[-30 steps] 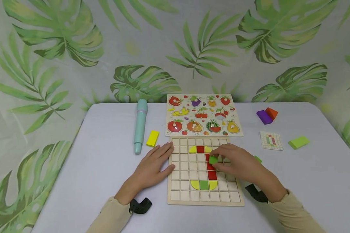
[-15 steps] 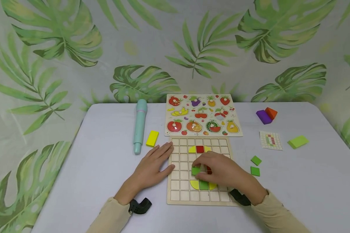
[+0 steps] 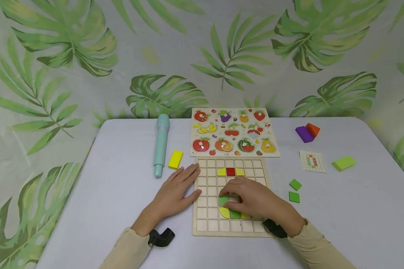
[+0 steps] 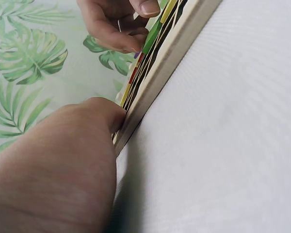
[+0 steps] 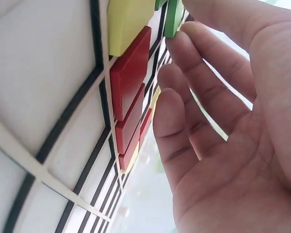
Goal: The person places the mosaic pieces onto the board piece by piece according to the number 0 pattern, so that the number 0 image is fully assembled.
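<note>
My right hand (image 3: 252,196) pinches a green square tile (image 3: 223,201) between thumb and fingertips at the wooden grid board (image 3: 202,226). In the right wrist view the tile (image 5: 173,19) is gripped along its edges. The left wrist view has the same tile (image 4: 153,39) at the board's surface; whether it sits fully in its cell I cannot tell. Below it lie a yellow rounded tile (image 3: 224,213) and another green tile (image 3: 235,214). A column of red tiles (image 5: 128,73) is mostly hidden behind the hand in the head view. My left hand (image 3: 176,192) lies flat, fingertips touching the board's left edge.
Two loose green tiles (image 3: 294,190) lie right of the board, near a pattern card (image 3: 313,161). Farther out are a light green block (image 3: 344,163) and purple and orange blocks (image 3: 304,134). A fruit puzzle (image 3: 233,132) adjoins the board's far edge; a teal microphone-shaped object (image 3: 161,145) and yellow block (image 3: 176,159) stand left.
My right hand has carried the green tile leftward and toward me across the grid, then down to a cell above the lower-left yellow tile. The left hand has stayed still.
</note>
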Action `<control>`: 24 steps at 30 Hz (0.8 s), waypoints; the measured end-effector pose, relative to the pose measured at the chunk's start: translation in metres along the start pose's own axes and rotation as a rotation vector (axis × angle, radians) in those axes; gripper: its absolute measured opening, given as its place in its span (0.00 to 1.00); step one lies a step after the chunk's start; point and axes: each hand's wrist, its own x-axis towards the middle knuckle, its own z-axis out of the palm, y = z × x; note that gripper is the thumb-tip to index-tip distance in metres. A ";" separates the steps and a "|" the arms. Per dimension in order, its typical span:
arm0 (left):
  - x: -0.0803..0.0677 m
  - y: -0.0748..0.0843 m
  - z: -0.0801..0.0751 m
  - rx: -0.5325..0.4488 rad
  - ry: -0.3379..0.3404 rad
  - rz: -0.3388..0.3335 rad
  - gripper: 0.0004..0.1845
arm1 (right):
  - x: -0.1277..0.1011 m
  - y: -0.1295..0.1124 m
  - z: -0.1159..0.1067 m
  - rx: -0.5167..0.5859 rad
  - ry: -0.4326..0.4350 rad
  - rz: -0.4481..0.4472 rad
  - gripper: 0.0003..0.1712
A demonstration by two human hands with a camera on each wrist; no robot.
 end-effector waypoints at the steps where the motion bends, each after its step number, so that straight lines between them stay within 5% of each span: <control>1: 0.000 0.000 0.000 0.001 0.000 -0.001 0.37 | 0.000 0.000 0.000 0.006 -0.003 -0.005 0.12; 11: 0.000 -0.001 0.001 0.003 -0.007 -0.003 0.37 | -0.011 0.004 -0.010 0.011 0.009 0.033 0.13; 24: 0.000 -0.001 0.001 -0.009 -0.006 -0.007 0.37 | -0.051 0.041 -0.035 -0.016 0.125 0.159 0.16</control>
